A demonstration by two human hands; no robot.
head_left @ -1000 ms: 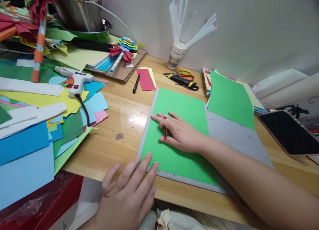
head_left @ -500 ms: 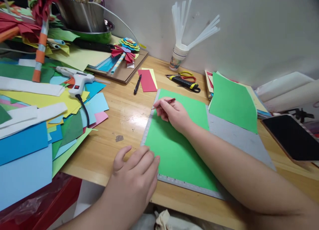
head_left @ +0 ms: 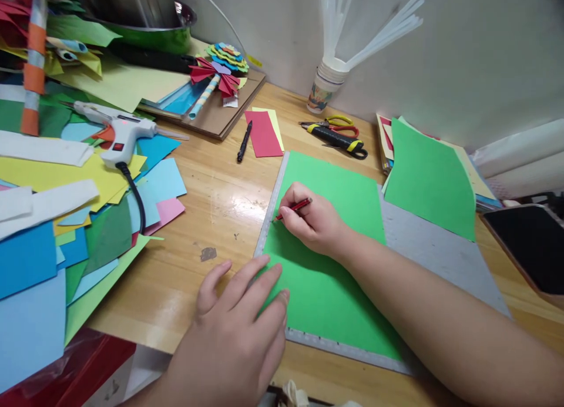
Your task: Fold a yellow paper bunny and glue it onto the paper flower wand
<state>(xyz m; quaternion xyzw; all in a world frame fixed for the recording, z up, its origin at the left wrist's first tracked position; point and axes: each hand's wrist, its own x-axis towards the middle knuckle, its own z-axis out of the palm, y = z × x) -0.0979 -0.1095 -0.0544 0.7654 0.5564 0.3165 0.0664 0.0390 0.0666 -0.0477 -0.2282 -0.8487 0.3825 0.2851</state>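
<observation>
Green paper (head_left: 328,301) lies flat at two o'clock from the left hand (head_left: 233,333), which I see spread by its edge, gripping nothing; toward the paper's eleven o'clock, the right hand (head_left: 315,225) curls snugly around a red pencil (head_left: 302,205).

The left hand (head_left: 235,330) hides the near left corner of the green sheet (head_left: 335,289). Beyond the right hand (head_left: 315,222), some white straws (head_left: 329,25) pass the top edge; rightward, a dark-screened device (head_left: 529,248) is cut off. The gray mat's (head_left: 440,254) markings beside the left hand are illegibly small.
</observation>
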